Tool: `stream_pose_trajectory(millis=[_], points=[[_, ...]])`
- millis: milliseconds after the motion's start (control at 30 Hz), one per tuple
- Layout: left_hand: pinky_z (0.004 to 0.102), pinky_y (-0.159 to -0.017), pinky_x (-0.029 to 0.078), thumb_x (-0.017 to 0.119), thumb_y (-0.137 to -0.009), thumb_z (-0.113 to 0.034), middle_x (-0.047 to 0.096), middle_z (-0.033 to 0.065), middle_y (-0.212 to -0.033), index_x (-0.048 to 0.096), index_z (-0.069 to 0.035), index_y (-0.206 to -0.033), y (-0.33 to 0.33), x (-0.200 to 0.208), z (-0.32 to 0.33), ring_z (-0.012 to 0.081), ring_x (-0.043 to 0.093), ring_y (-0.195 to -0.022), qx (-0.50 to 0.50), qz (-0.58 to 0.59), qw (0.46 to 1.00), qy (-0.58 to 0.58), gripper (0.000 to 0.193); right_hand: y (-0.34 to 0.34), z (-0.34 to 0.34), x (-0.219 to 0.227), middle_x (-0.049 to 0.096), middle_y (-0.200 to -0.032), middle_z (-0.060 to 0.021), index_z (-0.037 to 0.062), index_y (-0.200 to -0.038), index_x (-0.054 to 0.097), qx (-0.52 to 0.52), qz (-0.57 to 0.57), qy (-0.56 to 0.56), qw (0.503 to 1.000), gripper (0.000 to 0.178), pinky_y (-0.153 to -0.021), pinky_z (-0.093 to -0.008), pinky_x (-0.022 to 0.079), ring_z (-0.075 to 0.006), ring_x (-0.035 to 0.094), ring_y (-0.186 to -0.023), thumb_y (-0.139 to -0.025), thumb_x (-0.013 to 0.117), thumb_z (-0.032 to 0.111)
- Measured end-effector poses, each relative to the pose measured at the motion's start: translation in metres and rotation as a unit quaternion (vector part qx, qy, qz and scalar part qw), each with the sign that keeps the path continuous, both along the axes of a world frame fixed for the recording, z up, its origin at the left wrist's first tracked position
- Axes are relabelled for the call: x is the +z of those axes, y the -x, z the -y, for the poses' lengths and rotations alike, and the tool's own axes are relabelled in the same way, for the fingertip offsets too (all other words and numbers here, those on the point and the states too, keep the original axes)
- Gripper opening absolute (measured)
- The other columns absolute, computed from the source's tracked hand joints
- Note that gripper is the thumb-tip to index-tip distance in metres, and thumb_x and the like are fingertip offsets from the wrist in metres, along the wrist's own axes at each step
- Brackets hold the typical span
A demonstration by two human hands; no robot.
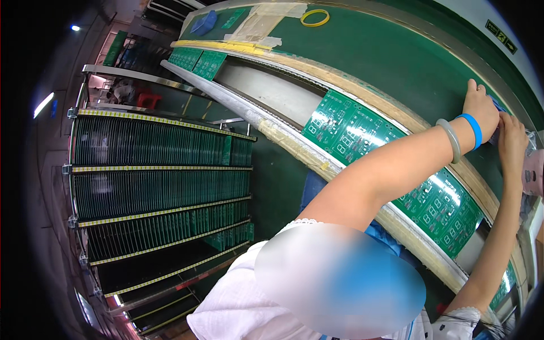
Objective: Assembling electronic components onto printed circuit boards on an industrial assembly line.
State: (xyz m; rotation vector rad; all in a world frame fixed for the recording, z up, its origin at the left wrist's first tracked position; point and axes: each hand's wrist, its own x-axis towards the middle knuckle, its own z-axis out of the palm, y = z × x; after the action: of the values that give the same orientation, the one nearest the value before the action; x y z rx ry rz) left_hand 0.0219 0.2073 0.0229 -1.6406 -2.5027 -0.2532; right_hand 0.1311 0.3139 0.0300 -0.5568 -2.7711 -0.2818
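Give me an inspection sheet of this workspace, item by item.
Surface: green worktop, with tan tape stuck near its upper-left end.
Job's things: green circuit boards lie flat along a railed track; a bare stretch separates the far-left boards from the middle ones.
Clutter: yellow ring and blue container on the worktop.
Hands: left hand, with a blue wristband, and right hand close together beside a dark-blue item; grip unclear.
Cables: nothing clearly seen.
Surroundings: rack of upright boards at left; red stool-like item behind it.
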Motion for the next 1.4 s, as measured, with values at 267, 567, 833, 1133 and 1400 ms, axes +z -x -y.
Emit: stream_pose_trajectory(millis=[267,567,833,1133,1400], points=[[0.0535,-0.097,0.032,0.059,-0.084,-0.029,0.073,0.0093,-0.105,0.077,-0.017,-0.102,-0.006,0.02,0.004,0.0299,0.061,-0.109,-0.002,-0.02,1.0,-0.023,0.028,-0.07,0.023,0.022,0.07,-0.105,-0.0032,0.0057,-0.114,0.07,0.009,-0.239,0.382,0.893,0.023,-0.088,-0.0237,0.045,-0.0103,0.06,-0.097,-0.099,0.059,0.019],[0.0316,-0.065,0.053,0.07,-0.073,-0.01,0.07,0.0119,-0.076,0.072,-0.001,-0.083,-0.007,0.038,0.03,0.0188,0.067,-0.067,-0.093,0.439,0.846,-0.289,0.014,-0.152,0.089,0.015,0.07,-0.102,-0.0048,0.0019,-0.112,0.069,-0.031,-0.307,0.707,0.636,0.023,-0.091,-0.0243,0.047,-0.0109,0.064,-0.099,-0.093,0.067,0.013],[0.0331,-0.087,0.05,0.066,-0.091,-0.017,0.073,0.007,-0.095,0.075,-0.005,-0.108,-0.063,0.046,0.089,0.0156,0.067,-0.091,-0.181,0.566,0.782,-0.184,0.023,-0.188,0.106,0.002,0.071,-0.098,-0.0045,0.0016,-0.109,0.07,-0.046,-0.339,0.724,0.599,0.021,-0.086,-0.0231,0.049,-0.0102,0.064,-0.093,-0.09,0.07,0.012],[0.0246,-0.088,0.051,0.068,-0.092,-0.009,0.073,0.0074,-0.106,0.072,-0.002,-0.112,-0.09,0.018,0.119,0.0112,0.065,-0.096,-0.137,0.655,0.734,-0.115,0.022,-0.193,0.108,-0.005,0.071,-0.097,-0.0036,0.0021,-0.106,0.073,-0.065,-0.308,0.673,0.669,0.021,-0.082,-0.0241,0.05,-0.0102,0.064,-0.09,-0.089,0.072,0.015],[0.0238,-0.087,0.052,0.07,-0.089,-0.006,0.072,0.0058,-0.101,0.072,-0.001,-0.11,-0.097,0.008,0.118,0.0108,0.065,-0.094,-0.101,0.665,0.731,-0.109,0.022,-0.191,0.1,-0.011,0.071,-0.093,-0.0026,0.0039,-0.105,0.073,-0.066,-0.255,0.609,0.748,0.021,-0.078,-0.0244,0.051,-0.0094,0.064,-0.086,-0.088,0.072,0.016]])
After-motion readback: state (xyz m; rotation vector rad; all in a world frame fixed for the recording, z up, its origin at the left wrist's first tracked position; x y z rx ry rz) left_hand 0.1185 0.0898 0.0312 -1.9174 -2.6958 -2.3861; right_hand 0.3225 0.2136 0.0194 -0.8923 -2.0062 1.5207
